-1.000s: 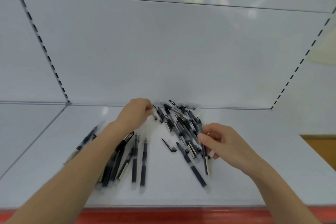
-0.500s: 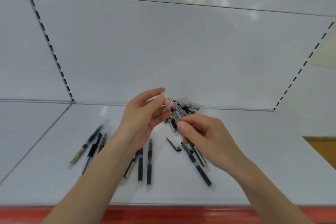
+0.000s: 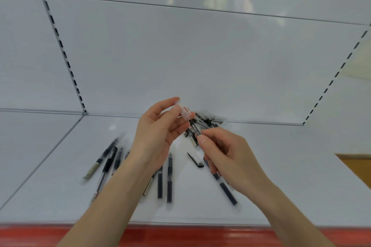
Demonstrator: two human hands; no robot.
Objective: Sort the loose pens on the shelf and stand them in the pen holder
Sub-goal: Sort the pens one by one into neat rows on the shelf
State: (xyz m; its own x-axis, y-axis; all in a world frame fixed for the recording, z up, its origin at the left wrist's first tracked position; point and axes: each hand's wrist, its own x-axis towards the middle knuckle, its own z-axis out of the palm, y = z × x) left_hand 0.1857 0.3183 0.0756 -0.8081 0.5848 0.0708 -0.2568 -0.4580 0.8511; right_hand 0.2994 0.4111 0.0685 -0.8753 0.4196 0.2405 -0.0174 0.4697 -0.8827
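My left hand [image 3: 160, 132] pinches a clear pen cap [image 3: 184, 112] between thumb and fingers above the shelf. My right hand [image 3: 224, 156] grips an uncapped pen [image 3: 194, 128], its tip pointing up at the cap and almost touching it. Behind the hands, a pile of black pens [image 3: 208, 121] lies against the back wall. A row of black pens [image 3: 109, 159] rests to the left, and two more pens [image 3: 169, 176] lie side by side under my left wrist. A long pen [image 3: 226, 190] lies below my right hand. No pen holder is in sight.
A loose black cap [image 3: 195, 160] lies between my hands on the white shelf [image 3: 291, 176]. The shelf has a red front edge [image 3: 200, 235] and white back panels with slotted uprights [image 3: 60, 46]. A brown surface [image 3: 357, 164] shows at the right.
Both hands lifted off the pen pile. My left hand came up holding a clear cap, my right brought up a pen, and the two now meet above the shelf.
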